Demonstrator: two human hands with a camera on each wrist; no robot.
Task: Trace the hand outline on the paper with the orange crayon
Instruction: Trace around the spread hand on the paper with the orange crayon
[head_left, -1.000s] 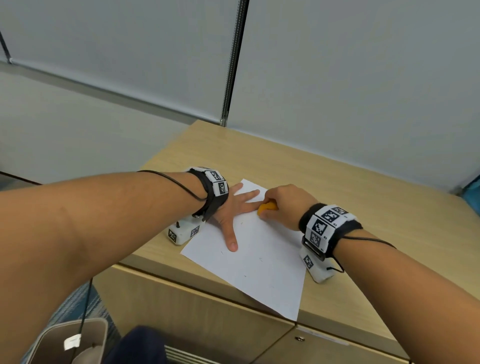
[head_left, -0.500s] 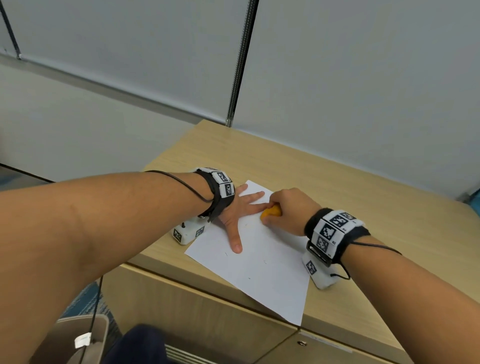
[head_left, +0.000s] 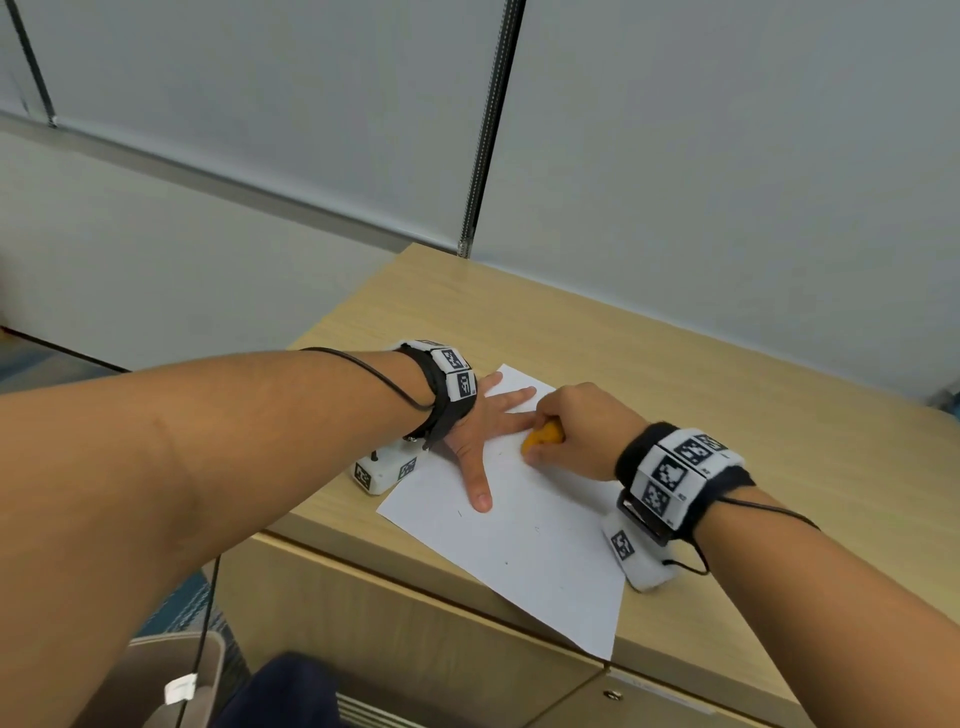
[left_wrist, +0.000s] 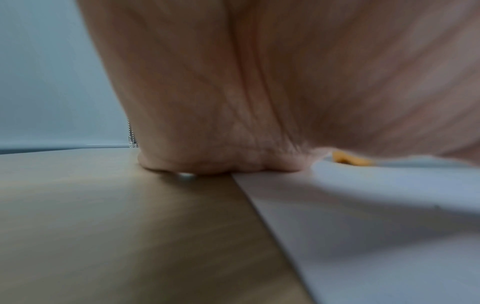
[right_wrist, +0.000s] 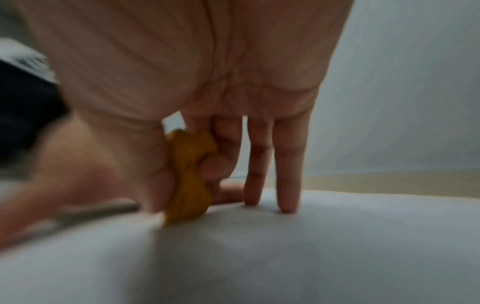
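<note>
While your left hand (head_left: 475, 423) lies flat with fingers spread on the paper (head_left: 524, 540) atop the tabletop (head_left: 675, 374), your right hand (head_left: 582, 431) pinches the orange crayon (head_left: 543, 435) beside it. Left wrist view: palm (left_wrist: 233, 102) pressing down, crayon (left_wrist: 350, 159) beyond. Right wrist view: crayon (right_wrist: 187, 176) tip touching paper (right_wrist: 285, 257), grip closed around it.

A light wood tabletop (head_left: 701, 374) extends beyond the fingers and ends at a grey partition wall (head_left: 727, 156). A cabinet front (head_left: 415, 623) with a lock (head_left: 614, 694) sits below the near edge. A grey bin (head_left: 171, 680) stands at lower left.
</note>
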